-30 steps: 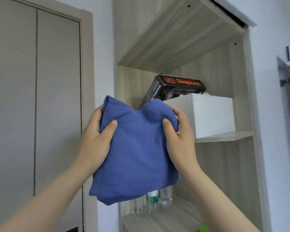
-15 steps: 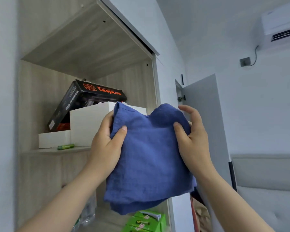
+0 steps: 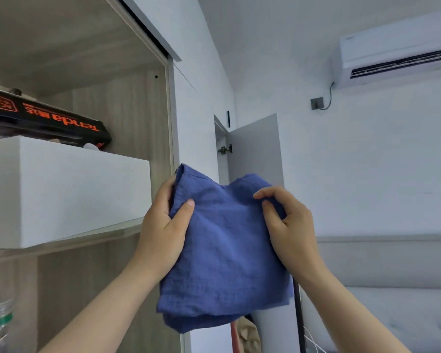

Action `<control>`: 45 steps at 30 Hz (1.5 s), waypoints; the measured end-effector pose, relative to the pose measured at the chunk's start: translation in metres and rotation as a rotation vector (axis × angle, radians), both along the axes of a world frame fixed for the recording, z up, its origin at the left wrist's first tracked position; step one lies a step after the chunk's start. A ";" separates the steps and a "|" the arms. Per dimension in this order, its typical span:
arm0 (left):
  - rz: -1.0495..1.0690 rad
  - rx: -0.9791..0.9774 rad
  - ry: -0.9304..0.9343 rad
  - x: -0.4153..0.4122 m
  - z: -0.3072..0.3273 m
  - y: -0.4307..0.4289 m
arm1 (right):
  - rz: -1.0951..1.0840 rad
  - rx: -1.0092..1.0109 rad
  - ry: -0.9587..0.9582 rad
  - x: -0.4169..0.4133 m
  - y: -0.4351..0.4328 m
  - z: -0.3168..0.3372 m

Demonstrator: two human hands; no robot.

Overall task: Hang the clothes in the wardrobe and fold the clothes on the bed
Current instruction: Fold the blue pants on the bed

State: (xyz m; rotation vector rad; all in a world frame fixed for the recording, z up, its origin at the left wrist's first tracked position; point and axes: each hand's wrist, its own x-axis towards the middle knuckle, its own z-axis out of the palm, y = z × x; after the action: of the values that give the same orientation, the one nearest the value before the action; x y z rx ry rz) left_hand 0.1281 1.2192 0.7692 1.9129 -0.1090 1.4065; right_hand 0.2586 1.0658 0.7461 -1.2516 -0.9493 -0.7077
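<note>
Head view: the folded blue garment (image 3: 227,250) is held up in the air, the left hand (image 3: 163,233) gripping its side and the right hand (image 3: 288,225) now pinching the top edge. The gaze has swung from the shelves (image 3: 99,235) toward the open wardrobe door (image 3: 255,149), so it's probably being put away next.

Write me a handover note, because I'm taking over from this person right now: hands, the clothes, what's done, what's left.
Left hand grips the blue garment at its upper left edge, thumb in front.
Right hand pinches its upper right edge.
The garment hangs in the air, folded, beside the shelf with the white box, in front of the open wardrobe door.
Done: this piece looks folded.
Left: set it down; other clothes are out of view.
</note>
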 end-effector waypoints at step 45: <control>0.005 -0.099 0.079 0.448 -0.019 0.147 | -0.216 -0.275 0.066 0.426 0.138 0.001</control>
State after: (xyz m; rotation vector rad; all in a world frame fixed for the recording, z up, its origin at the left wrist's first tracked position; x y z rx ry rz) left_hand 0.5757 1.3667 0.7503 1.8849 0.0034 1.3135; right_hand 0.6850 1.2038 0.7471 -1.6284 -0.8857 -0.7156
